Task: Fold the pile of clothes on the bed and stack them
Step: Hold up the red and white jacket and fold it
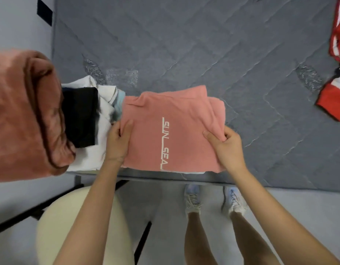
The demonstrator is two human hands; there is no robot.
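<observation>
1. A grey quilted mattress (184,44) is serving as the folding surface, and the work is happening at its near edge, within easy reach of the standing person.
2. A bulky rust-coloured garment (21,115) is looming at the left, close to the camera. What it is resting on cannot be told.
3. A pink T-shirt (146,142) lettered "SUN_SEA" is lying folded into a compact rectangle on the near edge of the mattress, its loose layers bunching at the right side.
4. A white garment (88,155) with a black garment (81,115) on top is sitting just left of the pink shirt. This is probably the growing stack, and the shirt is likely heading there.
5. A red-and-white garment (335,92) is lying crumpled at the far right, well apart and apparently awaiting its turn.
6. The left hand (118,142) is gripping the shirt's left edge, thumb on top, presumably to keep the fold together.
7. The right hand (228,148) is pinching the gathered layers at the right edge, seemingly so the bundle is not springing open when lifted.
</observation>
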